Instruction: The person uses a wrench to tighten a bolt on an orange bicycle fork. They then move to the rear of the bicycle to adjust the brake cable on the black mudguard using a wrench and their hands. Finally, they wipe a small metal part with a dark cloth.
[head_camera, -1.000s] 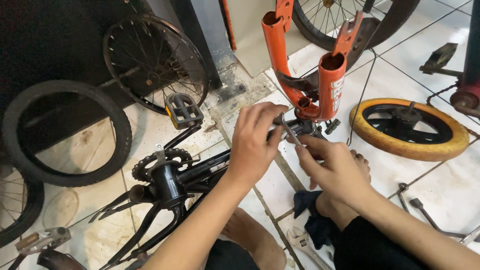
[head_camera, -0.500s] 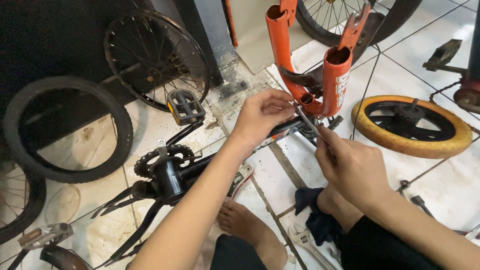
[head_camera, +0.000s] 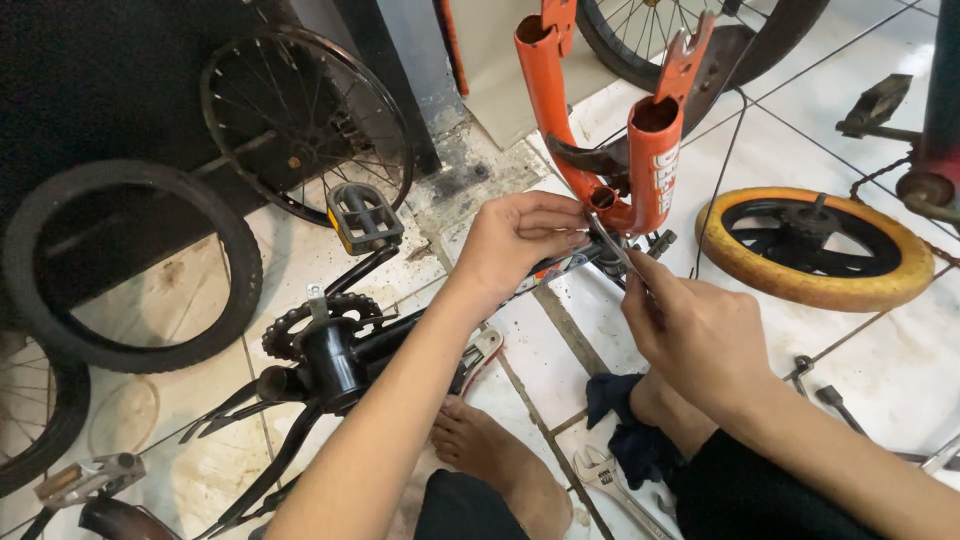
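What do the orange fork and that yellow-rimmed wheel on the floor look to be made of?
The orange fork looks like painted metal tubing: glossy, with hollow open ends. The yellow tyre seems matte rubber or foam, scuffed with dirt, around what is probably a black moulded plastic hub.

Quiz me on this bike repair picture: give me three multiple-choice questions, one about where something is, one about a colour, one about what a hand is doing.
1. Where does the adjustable wrench lie?
A. on the tiled floor near the person's feet
B. hung on the wall
C. on top of the yellow-tyred wheel

2. What colour is the fork?
A. blue
B. orange
C. white

3. What is the right hand doing?
A. resting flat on the floor
B. gripping a slim metal tool that points at the base of the fork
C. holding the pedal

Answers:
1 A, it lies on the tiles between the bare foot and the dark cloth.
2 B, both legs are orange.
3 B, the fingers close round the tool, while the left hand holds the frame beside it.
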